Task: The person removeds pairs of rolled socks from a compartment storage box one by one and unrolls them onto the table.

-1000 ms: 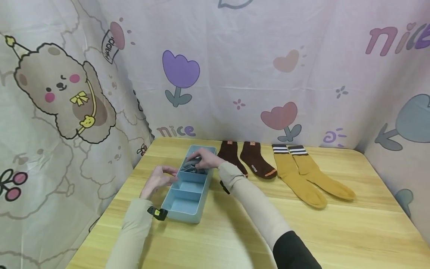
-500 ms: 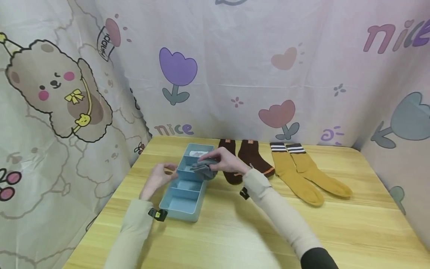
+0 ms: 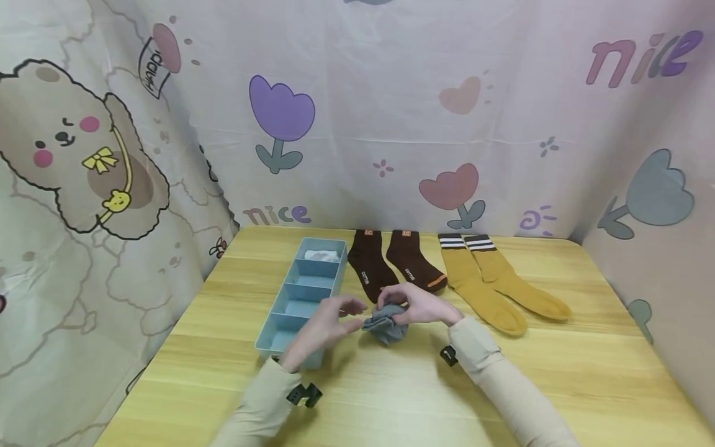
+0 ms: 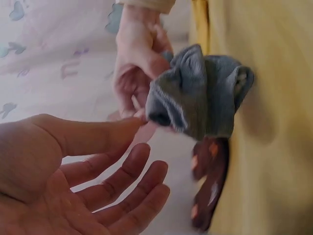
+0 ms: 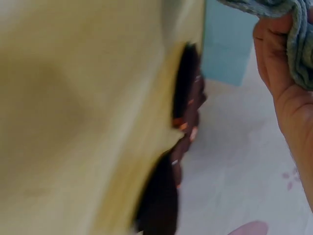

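Observation:
A rolled-up bundle of grey socks (image 3: 386, 326) hangs just above the table in front of the person. The right hand (image 3: 420, 304) pinches it between thumb and fingers from the right side. Close to its left side is the left hand (image 3: 329, 320), fingers loosely spread and thumb pointing at the bundle. In the left wrist view the left thumb (image 4: 102, 137) reaches near the grey socks (image 4: 195, 98), though whether it touches them cannot be told. Only a corner of the grey socks (image 5: 301, 44) shows in the right wrist view.
A blue box with compartments (image 3: 313, 273) stands at the left, a white folded item (image 3: 321, 255) in its far compartment. Brown socks (image 3: 371, 264) lie flat behind the hands. Mustard socks with striped cuffs (image 3: 480, 285) lie farther right. Patterned cloth walls border the table.
The right hand has lifted the grey sock bundle out of the box and brought it right and nearer the person. The left hand has left the box's side and moved right beside the bundle.

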`<state>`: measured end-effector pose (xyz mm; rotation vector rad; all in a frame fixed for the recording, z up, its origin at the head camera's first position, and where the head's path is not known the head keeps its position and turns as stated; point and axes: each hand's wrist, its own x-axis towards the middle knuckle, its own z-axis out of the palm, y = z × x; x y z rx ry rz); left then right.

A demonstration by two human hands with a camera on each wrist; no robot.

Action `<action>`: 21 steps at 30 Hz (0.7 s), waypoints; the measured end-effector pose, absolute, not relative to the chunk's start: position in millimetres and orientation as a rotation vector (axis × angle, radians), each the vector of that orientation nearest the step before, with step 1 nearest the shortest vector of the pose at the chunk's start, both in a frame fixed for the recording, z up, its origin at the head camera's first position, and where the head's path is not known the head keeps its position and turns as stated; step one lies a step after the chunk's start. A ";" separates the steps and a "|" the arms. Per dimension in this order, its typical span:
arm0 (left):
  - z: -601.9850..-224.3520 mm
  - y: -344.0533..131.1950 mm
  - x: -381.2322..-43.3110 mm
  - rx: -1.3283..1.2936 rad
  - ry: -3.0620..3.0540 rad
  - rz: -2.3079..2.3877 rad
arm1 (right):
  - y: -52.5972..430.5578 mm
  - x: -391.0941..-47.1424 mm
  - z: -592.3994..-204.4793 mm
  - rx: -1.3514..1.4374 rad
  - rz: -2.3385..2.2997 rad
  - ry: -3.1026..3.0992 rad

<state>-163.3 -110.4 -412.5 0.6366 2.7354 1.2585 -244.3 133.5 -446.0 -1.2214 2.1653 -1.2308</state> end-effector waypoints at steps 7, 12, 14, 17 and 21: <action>-440.4 -81.0 -163.3 0.680 2.587 1.216 | 151.0 -239.0 -461.5 -1.139 -1.151 2.123; -459.3 -70.0 -161.3 0.683 2.532 1.234 | 157.0 -236.2 -466.8 -1.067 -1.137 2.063; -462.9 -67.9 -162.1 0.687 2.536 1.269 | 159.4 -235.5 -467.8 -1.039 -1.167 2.040; -464.7 -66.4 -163.6 0.706 2.551 1.300 | 163.2 -234.6 -468.8 -1.006 -1.206 2.022; -464.5 -64.8 -165.0 0.742 2.543 1.283 | 167.1 -233.9 -470.3 -0.982 -1.204 2.033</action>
